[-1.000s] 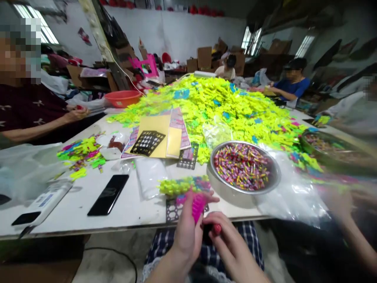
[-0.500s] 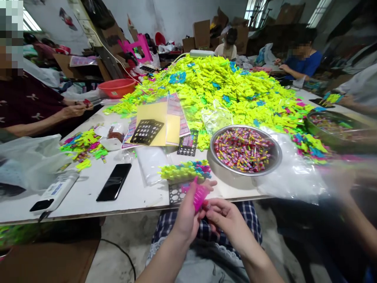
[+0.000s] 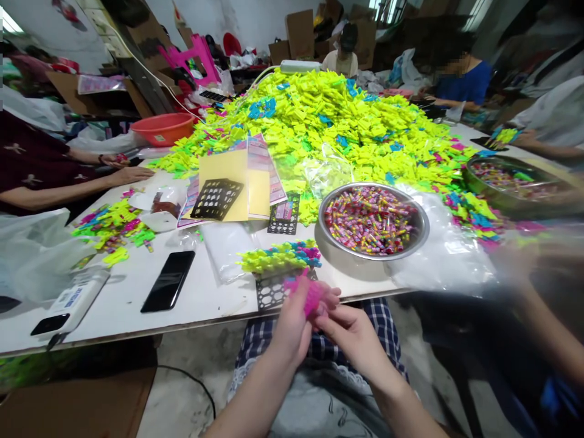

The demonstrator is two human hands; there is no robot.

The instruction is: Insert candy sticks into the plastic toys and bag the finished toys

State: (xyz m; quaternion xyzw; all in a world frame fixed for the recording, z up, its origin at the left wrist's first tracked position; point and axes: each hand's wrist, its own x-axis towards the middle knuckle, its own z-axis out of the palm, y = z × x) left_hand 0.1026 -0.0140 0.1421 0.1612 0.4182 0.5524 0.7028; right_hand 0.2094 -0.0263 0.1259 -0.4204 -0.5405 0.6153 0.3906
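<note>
Several pink plastic pieces (image 3: pixel 311 297) are bunched in my left hand (image 3: pixel 294 322), whose fingers wrap round them just over the table's front edge. My right hand (image 3: pixel 349 331) touches the bunch from the right, thumb and fingers pinched; what they hold is too small to make out. Beneath and behind the pink pieces lies a black perforated plate (image 3: pixel 271 292). A row of yellow, blue and pink pieces (image 3: pixel 278 258) rests at its back edge. A metal bowl (image 3: pixel 323 234) full of small striped tubes stands to the right.
A large heap of yellow pieces (image 3: pixel 319 121) covers the back of the table (image 3: pixel 210 310). On the left are a black phone (image 3: pixel 168 281), a white device (image 3: pixel 77 301) and a mixed pile (image 3: pixel 116 225). Clear bags (image 3: pixel 438 261) lie right. People sit on both sides.
The view has shifted a little, so the table's contents sit further left and the bowl slightly higher. My right fingers have closed in against the pink bunch. The person on the left has lowered a hand.
</note>
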